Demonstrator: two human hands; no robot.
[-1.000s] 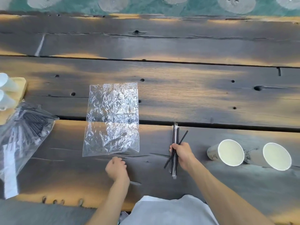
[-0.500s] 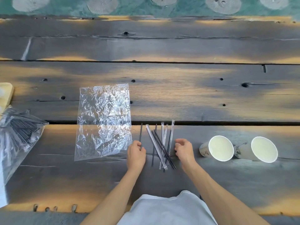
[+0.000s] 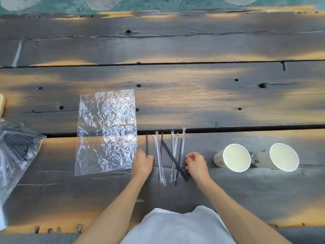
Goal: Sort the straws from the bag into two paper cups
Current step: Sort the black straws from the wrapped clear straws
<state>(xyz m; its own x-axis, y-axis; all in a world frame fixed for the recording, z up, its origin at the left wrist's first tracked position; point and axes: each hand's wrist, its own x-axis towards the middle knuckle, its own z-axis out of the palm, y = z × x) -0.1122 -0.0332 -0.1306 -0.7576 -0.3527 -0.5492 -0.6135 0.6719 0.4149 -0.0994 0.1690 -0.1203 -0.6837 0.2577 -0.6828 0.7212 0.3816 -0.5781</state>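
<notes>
Straws [image 3: 168, 155], some black and bare, some in clear wrappers, lie fanned on the wooden bench [image 3: 193, 103] between the two hands. Left hand [image 3: 142, 163]: fingers [image 3: 149, 157] curled together over a single black straw [image 3: 146, 144] at the left of the fan. Right hand [image 3: 196, 163]: fingers [image 3: 189, 158] loosely curled, holding nothing, just right of the fan. Right of the straws, two paper cups [image 3: 236, 157] [image 3: 284, 157] lie tipped; left of them, an empty clear bag [image 3: 106, 131].
</notes>
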